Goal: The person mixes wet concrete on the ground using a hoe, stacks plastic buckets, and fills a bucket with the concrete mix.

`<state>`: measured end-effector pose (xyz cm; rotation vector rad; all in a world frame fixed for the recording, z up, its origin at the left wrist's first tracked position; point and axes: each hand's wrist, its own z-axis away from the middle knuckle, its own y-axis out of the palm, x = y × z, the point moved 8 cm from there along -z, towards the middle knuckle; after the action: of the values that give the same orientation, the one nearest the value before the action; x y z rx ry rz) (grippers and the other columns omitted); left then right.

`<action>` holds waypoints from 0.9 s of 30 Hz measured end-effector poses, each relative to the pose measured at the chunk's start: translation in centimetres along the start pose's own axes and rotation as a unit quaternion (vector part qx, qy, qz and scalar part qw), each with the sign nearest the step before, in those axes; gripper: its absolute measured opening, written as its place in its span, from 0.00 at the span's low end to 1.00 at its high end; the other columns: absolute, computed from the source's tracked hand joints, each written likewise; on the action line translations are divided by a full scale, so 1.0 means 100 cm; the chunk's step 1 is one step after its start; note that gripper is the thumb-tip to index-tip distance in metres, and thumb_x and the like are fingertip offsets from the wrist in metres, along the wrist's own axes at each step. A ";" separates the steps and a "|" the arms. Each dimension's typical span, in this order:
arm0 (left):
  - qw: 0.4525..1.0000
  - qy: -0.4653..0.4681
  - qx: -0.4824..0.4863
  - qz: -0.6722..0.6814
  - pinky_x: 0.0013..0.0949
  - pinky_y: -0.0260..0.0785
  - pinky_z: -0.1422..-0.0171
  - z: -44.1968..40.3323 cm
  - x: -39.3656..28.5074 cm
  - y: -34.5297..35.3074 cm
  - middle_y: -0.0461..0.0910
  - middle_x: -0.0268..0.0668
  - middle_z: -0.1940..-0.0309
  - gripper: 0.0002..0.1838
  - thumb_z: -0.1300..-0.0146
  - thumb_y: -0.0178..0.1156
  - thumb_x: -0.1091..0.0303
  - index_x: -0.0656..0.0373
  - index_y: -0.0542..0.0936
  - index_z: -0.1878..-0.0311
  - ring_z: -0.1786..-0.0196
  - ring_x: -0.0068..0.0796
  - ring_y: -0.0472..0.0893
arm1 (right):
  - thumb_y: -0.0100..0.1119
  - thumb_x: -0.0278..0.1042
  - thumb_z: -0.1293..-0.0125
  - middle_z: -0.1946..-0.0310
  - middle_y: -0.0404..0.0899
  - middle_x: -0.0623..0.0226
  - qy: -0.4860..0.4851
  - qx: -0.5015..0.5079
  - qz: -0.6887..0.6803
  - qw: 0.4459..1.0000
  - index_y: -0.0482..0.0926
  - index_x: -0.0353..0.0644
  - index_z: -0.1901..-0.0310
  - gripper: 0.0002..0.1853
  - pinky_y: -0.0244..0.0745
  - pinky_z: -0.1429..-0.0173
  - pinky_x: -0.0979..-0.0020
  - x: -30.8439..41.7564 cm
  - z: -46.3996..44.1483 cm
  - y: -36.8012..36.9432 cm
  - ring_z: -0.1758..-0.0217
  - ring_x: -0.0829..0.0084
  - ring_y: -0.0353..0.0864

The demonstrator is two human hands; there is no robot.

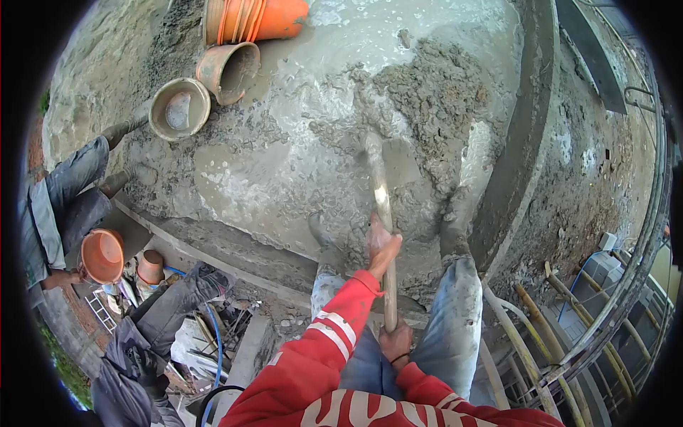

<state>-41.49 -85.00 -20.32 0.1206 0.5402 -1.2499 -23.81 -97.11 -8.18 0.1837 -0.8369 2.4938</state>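
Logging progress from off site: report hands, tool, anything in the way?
Left hand and right hand gripping pole. Pole's far end at wet mix, head unclear. Lumpy heap just beyond; buckets off left.

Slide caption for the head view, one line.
Left hand ahead of right hand on a long handle over wet grey mix, buckets beyond.

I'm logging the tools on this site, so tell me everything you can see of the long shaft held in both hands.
The shaft is a long, slim, rounded pole, apparently wooden, pale brown with grey smears and a bright patch partway along. It points away from the wearer, angled slightly left, its far end at the wet grey mix. The left hand grips it partway along, the right hand near its close end. Any blade is hard to make out.
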 end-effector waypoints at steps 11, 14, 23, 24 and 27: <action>0.979 0.141 -0.024 0.148 0.48 0.69 0.44 -0.294 -0.208 0.151 0.75 0.58 0.55 0.32 0.52 0.62 0.65 0.72 0.67 0.45 0.51 0.56 0.78 | 0.61 0.30 0.51 0.70 0.80 0.43 -0.235 -0.003 -0.122 0.964 0.79 0.40 0.55 0.18 0.75 0.60 0.53 0.070 -0.348 -0.157 0.61 0.43 0.80; 0.986 0.104 -0.126 -0.013 0.48 0.69 0.45 -0.352 -0.085 0.213 0.76 0.59 0.57 0.32 0.53 0.63 0.62 0.73 0.67 0.47 0.51 0.57 0.78 | 0.64 0.34 0.53 0.68 0.81 0.45 -0.076 0.013 -0.037 0.996 0.79 0.37 0.55 0.20 0.75 0.56 0.53 -0.023 -0.322 -0.147 0.60 0.43 0.81; 1.000 -0.003 0.012 -0.026 0.40 0.69 0.71 -0.088 0.064 0.244 0.74 0.39 0.73 0.23 0.48 0.64 0.65 0.66 0.68 0.52 0.74 0.34 0.75 | 0.65 0.35 0.55 0.71 0.81 0.43 0.106 0.071 -0.054 0.990 0.81 0.35 0.67 0.14 0.77 0.56 0.52 -0.131 -0.102 -0.137 0.63 0.46 0.83; 0.999 -0.017 0.019 -0.045 0.39 0.69 0.71 -0.058 0.069 0.241 0.73 0.38 0.73 0.23 0.47 0.63 0.65 0.65 0.68 0.52 0.74 0.34 0.74 | 0.63 0.33 0.56 0.72 0.81 0.42 0.096 0.045 -0.089 0.990 0.80 0.34 0.66 0.15 0.77 0.58 0.53 -0.124 -0.078 -0.146 0.64 0.45 0.83; 0.996 -0.008 0.011 -0.085 0.38 0.69 0.71 -0.005 0.022 0.235 0.71 0.34 0.73 0.22 0.46 0.63 0.66 0.64 0.68 0.51 0.75 0.31 0.72 | 0.61 0.30 0.56 0.73 0.80 0.41 0.075 0.015 -0.118 0.990 0.80 0.32 0.64 0.15 0.77 0.60 0.54 -0.122 -0.070 -0.153 0.65 0.45 0.82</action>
<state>-19.52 -78.98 -26.50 0.0841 0.5315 -1.4206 -5.39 -87.51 -9.11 0.0968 -0.6746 2.2679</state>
